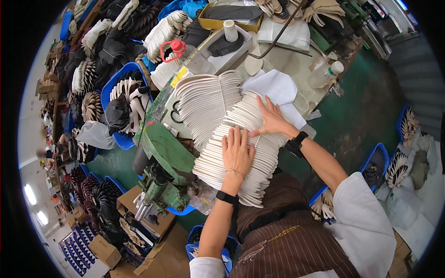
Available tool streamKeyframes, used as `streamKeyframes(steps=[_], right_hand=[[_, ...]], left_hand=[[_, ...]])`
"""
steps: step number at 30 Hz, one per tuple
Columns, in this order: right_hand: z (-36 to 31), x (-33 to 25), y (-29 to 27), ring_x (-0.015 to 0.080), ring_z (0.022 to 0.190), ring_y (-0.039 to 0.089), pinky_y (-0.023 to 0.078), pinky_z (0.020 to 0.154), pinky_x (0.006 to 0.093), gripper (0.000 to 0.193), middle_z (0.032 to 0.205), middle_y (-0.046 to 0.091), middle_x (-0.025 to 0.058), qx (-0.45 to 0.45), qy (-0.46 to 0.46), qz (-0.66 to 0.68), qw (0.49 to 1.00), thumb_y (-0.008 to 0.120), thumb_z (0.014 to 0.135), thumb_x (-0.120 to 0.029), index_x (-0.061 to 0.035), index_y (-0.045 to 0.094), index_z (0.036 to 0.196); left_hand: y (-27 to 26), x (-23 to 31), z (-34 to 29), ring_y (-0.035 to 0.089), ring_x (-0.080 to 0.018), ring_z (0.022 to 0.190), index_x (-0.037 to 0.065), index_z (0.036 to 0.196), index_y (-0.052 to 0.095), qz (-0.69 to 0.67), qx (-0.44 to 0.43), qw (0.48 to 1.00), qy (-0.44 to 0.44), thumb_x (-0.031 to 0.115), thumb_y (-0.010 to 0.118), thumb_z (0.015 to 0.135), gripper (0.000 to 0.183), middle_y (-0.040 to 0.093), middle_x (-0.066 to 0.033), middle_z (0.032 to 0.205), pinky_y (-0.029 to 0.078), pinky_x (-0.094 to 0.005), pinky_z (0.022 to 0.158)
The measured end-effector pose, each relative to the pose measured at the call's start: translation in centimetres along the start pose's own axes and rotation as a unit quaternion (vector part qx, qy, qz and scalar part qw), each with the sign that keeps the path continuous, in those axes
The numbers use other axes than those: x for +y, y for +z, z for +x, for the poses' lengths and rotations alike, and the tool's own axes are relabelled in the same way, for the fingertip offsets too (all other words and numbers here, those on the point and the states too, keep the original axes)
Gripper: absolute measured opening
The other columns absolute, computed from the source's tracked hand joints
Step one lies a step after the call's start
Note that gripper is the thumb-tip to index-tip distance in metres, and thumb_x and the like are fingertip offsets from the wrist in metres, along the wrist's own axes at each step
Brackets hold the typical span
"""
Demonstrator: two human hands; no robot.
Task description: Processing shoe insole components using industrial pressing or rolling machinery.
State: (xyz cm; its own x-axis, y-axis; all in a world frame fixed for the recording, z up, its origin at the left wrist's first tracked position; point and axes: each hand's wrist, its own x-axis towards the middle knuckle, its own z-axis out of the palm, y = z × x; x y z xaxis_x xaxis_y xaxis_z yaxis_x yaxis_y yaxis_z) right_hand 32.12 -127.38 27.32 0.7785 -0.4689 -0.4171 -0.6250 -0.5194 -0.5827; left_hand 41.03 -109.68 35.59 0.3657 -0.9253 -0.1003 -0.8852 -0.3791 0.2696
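A long stack of white, sole-shaped padded pieces (222,160) lies slantwise in front of me, against my apron. My left hand (237,153) rests flat on its near part, fingers stretched out and close together. On the far right part lies my right hand (273,118), its fingers spread and thumb pointing toward the left hand. A thin string shows near the right thumb. Just beyond, a second bundle of similar white pieces (201,104) is tied round with string. Under and beside it are the black handles of scissors (176,112).
A green machine (169,150) stands close on the left. On the table are a red-capped clear bottle (199,62), a green-capped bottle (327,74), white sheets (273,85) and a yellow box (227,21). Blue baskets (123,139) of shoe pieces stand around.
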Motion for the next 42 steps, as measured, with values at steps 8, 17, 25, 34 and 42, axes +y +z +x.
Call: streamKeyframes(steps=[8, 17, 25, 34, 42], right_hand=[[-0.4, 0.0, -0.3, 0.0484, 0.137, 0.012, 0.012, 0.112, 0.055, 0.146, 0.147, 0.01, 0.0346, 0.062, -0.006, 0.052, 0.997, 0.077, 0.043, -0.072, -0.0045, 0.003, 0.148], [-1.0, -0.9, 0.6, 0.0538, 0.135, 0.008, 0.013, 0.109, 0.0589, 0.138, 0.146, 0.001, 0.0382, 0.011, -0.005, 0.007, 1.0, 0.081, 0.05, -0.058, -0.0056, 0.0, 0.148], [-0.6, -2.1, 1.8, 0.0554, 0.135, 0.002, 0.007, 0.11, 0.0605, 0.135, 0.147, -0.005, 0.0363, 0.056, 0.037, 0.005, 0.998, 0.082, 0.049, -0.053, -0.0149, 0.001, 0.149], [0.0, -0.9, 2.3, 0.0549, 0.133, 0.008, 0.007, 0.109, 0.0618, 0.133, 0.143, 0.01, 0.0322, 0.073, 0.011, 0.0, 0.997, 0.084, 0.045, -0.052, -0.0209, 0.007, 0.149], [-1.7, -1.1, 1.4, 0.0512, 0.126, 0.022, 0.013, 0.108, 0.0608, 0.12, 0.139, 0.018, 0.0305, 0.123, 0.013, 0.038, 0.992, 0.085, 0.045, -0.043, -0.0147, 0.025, 0.144]], left_hand=[[1.0, -0.2, -1.2, 0.039, -0.0349, 0.129, 0.005, 0.122, 0.055, -0.006, 0.053, 0.999, -0.002, 0.027, 0.057, 0.084, 0.044, 0.045, -0.0206, 0.134, 0.029, -0.0479, 0.104], [0.5, 0.5, -0.4, 0.042, -0.0331, 0.122, 0.007, 0.114, 0.058, 0.001, 0.012, 1.0, -0.02, 0.022, 0.057, 0.079, 0.039, 0.049, -0.0162, 0.128, 0.032, -0.046, 0.099], [1.1, 0.7, -0.3, 0.04, -0.032, 0.124, 0.008, 0.114, 0.056, 0.012, 0.01, 0.999, -0.03, 0.024, 0.055, 0.079, 0.038, 0.047, -0.0157, 0.13, 0.031, -0.0477, 0.099], [1.1, 1.5, 0.0, 0.039, -0.0322, 0.124, 0.008, 0.112, 0.058, 0.037, 0.015, 0.999, -0.014, 0.023, 0.054, 0.08, 0.036, 0.048, -0.0155, 0.128, 0.03, -0.0506, 0.099], [0.8, 2.1, -0.4, 0.036, -0.0324, 0.128, 0.017, 0.113, 0.061, 0.051, -0.014, 0.998, 0.015, 0.023, 0.06, 0.08, 0.033, 0.051, -0.0108, 0.124, 0.024, -0.0574, 0.103]])
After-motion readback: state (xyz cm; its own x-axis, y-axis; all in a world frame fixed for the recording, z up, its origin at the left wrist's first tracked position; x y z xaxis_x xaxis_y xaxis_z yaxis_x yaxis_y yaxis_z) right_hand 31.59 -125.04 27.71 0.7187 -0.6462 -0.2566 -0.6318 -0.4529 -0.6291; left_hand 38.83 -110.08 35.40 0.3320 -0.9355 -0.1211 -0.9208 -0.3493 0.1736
